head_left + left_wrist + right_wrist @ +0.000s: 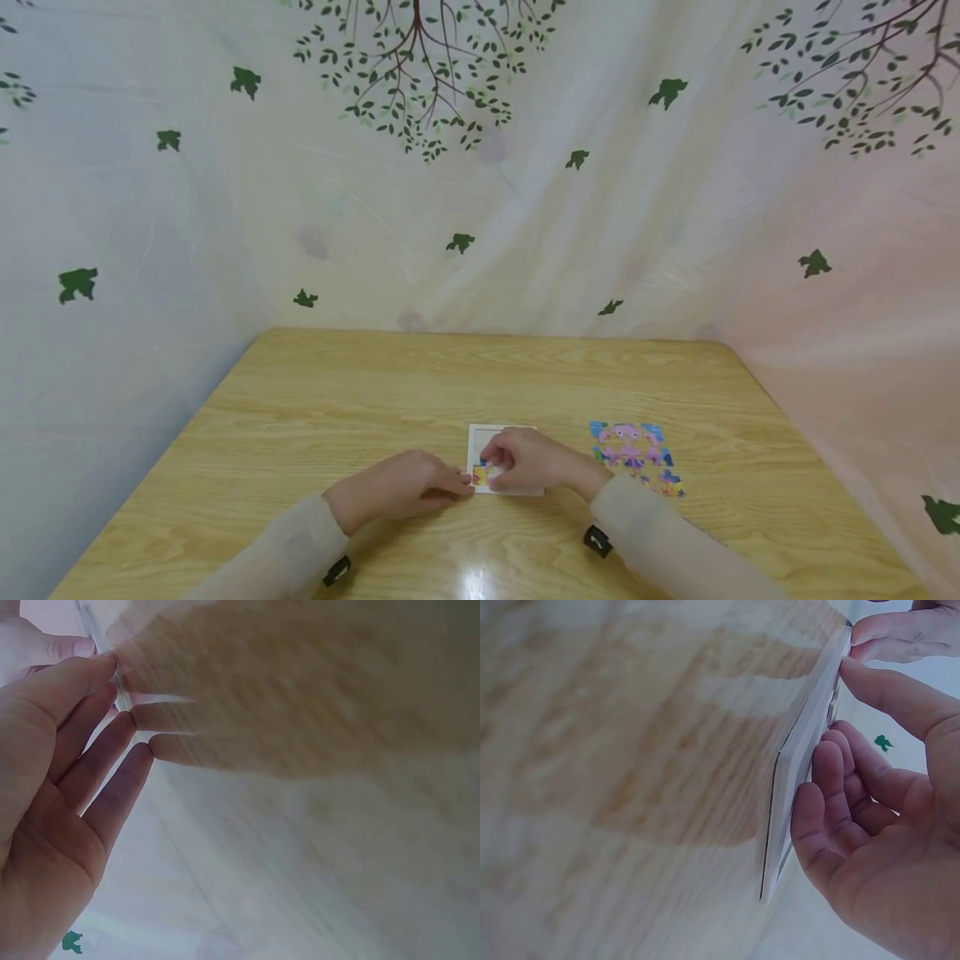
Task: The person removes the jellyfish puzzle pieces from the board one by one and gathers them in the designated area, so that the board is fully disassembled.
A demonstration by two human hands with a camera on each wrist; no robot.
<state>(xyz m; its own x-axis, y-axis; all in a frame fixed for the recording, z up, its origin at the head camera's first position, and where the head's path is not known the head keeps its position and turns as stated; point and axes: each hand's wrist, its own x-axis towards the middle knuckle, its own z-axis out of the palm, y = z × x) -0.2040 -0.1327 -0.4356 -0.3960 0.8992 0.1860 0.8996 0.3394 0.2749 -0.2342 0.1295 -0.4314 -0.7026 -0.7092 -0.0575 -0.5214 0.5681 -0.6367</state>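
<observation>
A white square puzzle tray (508,492) lies on the wooden table, with a few colourful jigsaw pieces (480,475) in its near left corner. My left hand (397,487) is beside the tray, palm down, and its nearly straight fingertips touch the left edge. Over the tray arches my right hand (536,458). Its thumb and bent index finger stand apart, on either side of some pieces. The right wrist view shows the thumb at the rim of the tray (784,787) and the other fingers lightly bent against its face. The right hand hides much of the tray.
Right of the tray lies a group of jigsaw pieces (630,442) with a pink cartoon creature on blue, partly behind the right forearm. Looser yellow and blue pieces (663,482) lie nearer. A pale curtain (375,225) with printed leaves surrounds the wooden table (337,383).
</observation>
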